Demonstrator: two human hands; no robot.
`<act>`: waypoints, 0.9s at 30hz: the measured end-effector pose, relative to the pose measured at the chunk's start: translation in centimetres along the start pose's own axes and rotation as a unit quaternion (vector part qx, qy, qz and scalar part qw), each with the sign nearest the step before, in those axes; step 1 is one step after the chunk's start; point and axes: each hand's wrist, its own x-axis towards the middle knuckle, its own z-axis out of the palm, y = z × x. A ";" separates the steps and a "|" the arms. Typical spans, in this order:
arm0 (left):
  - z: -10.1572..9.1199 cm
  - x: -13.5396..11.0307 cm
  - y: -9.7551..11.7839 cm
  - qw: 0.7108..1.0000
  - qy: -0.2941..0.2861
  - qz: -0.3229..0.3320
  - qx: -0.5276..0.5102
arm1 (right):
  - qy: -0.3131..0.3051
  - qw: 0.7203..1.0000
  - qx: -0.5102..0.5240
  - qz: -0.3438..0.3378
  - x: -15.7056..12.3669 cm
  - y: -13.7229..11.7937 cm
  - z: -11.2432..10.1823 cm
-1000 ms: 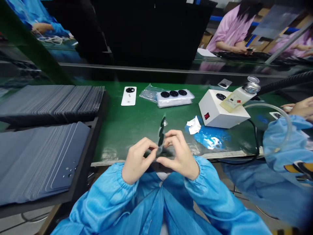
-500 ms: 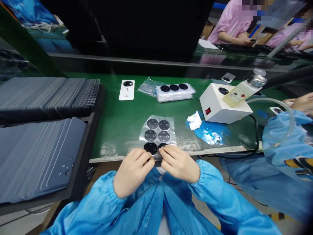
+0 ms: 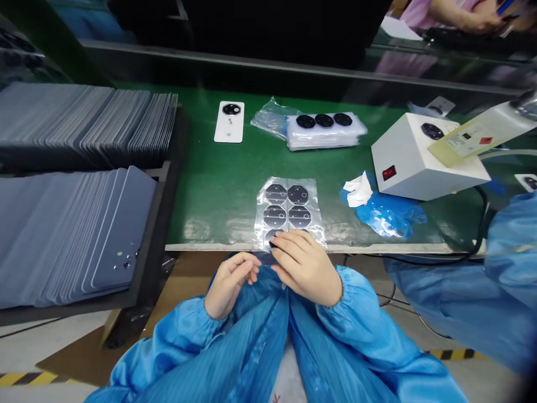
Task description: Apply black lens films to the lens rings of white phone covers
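Observation:
A clear film sheet point(image 3: 288, 210) carrying several black round camera-lens parts lies flat at the near edge of the green belt point(image 3: 218, 184). My right hand point(image 3: 304, 264) rests on the sheet's near end, fingers bent and pressed on the nearest black parts. My left hand point(image 3: 230, 281) hangs just below the belt edge over my blue-sleeved lap, fingers curled, thumb and fingertips close together; whether anything sits between them I cannot make out.
Grey back covers point(image 3: 79, 224) stand racked at the left. A white phone cover point(image 3: 229, 121), a stack of bagged lens sheets point(image 3: 325, 130), a white box with a red switch point(image 3: 419, 159), blue film scraps point(image 3: 386, 210) and another worker's blue sleeve point(image 3: 503, 268) lie further off.
The sheet, held upright between both hands a second ago, now lies flat on the belt. My left hand has drawn back off it below the edge; the view has tilted down.

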 end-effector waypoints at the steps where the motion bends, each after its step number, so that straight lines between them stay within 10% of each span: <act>1: 0.1 0.1 0.0 1.000 0.005 -0.012 -0.020 | 0.005 1.000 0.005 -0.001 0.2 -0.2 0.2; 27: 1.4 0.2 2.7 0.991 0.029 0.073 0.106 | 0.003 0.993 0.088 0.077 0.9 -1.3 1.2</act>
